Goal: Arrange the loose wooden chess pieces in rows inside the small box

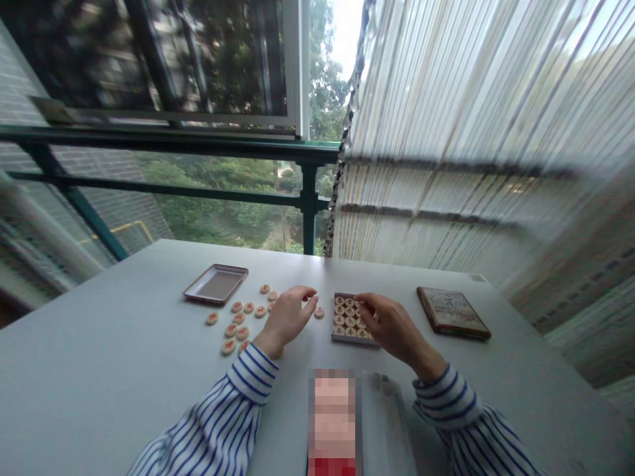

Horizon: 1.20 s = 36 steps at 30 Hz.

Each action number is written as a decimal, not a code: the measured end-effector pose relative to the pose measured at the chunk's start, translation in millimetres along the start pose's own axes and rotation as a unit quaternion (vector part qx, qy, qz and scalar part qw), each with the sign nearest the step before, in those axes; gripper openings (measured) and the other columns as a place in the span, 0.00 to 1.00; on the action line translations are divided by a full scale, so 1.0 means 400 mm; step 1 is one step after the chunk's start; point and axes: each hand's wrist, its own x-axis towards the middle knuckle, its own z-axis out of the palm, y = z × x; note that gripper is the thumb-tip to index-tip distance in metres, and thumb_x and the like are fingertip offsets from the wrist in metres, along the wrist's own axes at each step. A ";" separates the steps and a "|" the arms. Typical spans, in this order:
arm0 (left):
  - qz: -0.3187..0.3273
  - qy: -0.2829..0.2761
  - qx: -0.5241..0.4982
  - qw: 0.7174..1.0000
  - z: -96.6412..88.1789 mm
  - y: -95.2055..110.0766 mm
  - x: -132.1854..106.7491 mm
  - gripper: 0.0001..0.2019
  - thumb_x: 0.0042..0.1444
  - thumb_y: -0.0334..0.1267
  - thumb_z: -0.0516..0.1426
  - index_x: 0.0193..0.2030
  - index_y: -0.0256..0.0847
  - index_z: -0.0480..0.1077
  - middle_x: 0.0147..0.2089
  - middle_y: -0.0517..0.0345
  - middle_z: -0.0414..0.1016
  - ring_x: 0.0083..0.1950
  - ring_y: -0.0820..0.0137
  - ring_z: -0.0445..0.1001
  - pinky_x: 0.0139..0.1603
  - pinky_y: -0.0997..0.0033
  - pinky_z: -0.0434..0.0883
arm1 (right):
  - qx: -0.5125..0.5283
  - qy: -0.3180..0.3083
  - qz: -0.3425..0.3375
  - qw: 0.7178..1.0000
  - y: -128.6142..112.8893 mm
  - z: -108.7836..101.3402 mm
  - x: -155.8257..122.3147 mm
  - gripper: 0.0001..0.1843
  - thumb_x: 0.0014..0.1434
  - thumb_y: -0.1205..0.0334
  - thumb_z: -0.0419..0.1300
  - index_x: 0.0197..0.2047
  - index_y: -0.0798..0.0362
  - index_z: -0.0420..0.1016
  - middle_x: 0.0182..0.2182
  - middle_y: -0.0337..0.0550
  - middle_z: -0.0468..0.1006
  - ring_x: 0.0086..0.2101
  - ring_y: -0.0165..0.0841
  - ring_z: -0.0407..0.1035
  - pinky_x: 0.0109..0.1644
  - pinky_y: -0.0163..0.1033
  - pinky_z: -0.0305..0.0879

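Cream round pieces (350, 311) in rows inside a shallow grey box (353, 341)

Green railing (308, 178), striped curtain (436, 132), trees (326, 92) outside

This looks like a home balcony. A green railing (309, 211) edges it; a striped curtain (446, 119) hangs alongside; trees (213, 215) stand beyond.

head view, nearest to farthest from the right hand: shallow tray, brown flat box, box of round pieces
1. Box of round pieces: partly hidden by the right hand
2. Brown flat box: to that hand's right
3. Shallow tray: far left, past the left hand
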 end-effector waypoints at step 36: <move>0.049 -0.035 0.119 0.991 0.102 -0.044 -0.043 0.11 0.56 0.36 0.50 0.45 0.39 0.67 0.38 0.51 0.74 0.41 0.65 0.70 0.45 0.64 0.64 | -0.035 0.115 -0.053 0.991 0.062 0.083 -0.129 0.09 0.56 0.69 0.52 0.40 0.56 0.69 0.31 0.45 0.74 0.33 0.34 0.67 0.38 0.41 0.62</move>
